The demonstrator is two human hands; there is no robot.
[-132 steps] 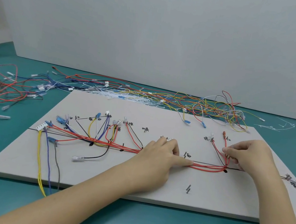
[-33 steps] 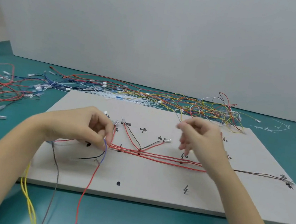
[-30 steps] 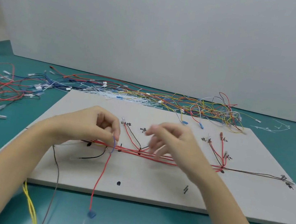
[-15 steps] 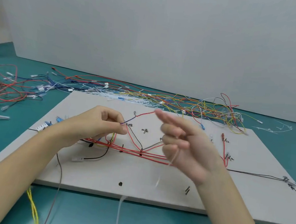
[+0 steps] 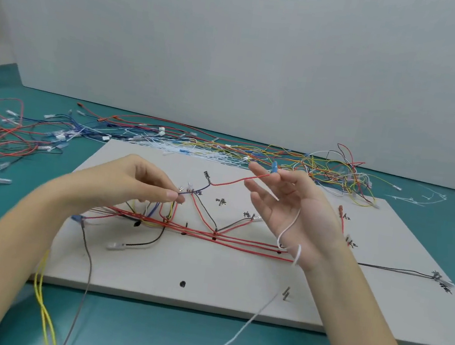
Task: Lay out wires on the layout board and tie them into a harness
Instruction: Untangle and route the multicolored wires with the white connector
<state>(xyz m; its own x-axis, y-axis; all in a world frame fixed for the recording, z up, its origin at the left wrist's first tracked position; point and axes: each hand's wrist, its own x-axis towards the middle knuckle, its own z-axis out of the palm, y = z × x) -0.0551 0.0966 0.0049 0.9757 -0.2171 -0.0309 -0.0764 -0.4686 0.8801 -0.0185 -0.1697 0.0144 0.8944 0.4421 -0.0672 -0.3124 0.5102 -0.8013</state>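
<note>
Wires (image 5: 240, 242) already run along the board (image 5: 235, 277) in the one head view: a red trunk lies from about nine o'clock toward three o'clock across the middle, with short branches rising toward twelve to the hand-written labels, and a dark lead carries on to the board's three o'clock edge. Yellow and grey tails hang off the near edge at seven o'clock. I see no tie closed round the trunk, so by my judgement the laying-out is well advanced and the tying is hardly begun. More loose wire (image 5: 322, 167) lies heaped on the tabletop (image 5: 141, 334) beyond the board at twelve to one o'clock, and another tangle sits at nine to ten o'clock.

Left hand (image 5: 132, 185), raised above the board's ten o'clock part, pinches a dark blue wire (image 5: 189, 192) between thumb and forefinger, the other fingers curled loosely under. That wire rises to a small dark terminal (image 5: 206, 174), where a red wire (image 5: 236, 180) goes on toward one o'clock.

Right hand (image 5: 295, 219) is held palm up over the board's centre-right, fingers spread and only slightly bent. The red wire's far end, with its blue terminal (image 5: 274, 167), rests against the upper fingertips; whether it is gripped there I cannot tell. A thin white strand (image 5: 290, 227), which may be a tie, crosses the palm, hangs off the wrist and trails to the tabletop at six o'clock.
</note>
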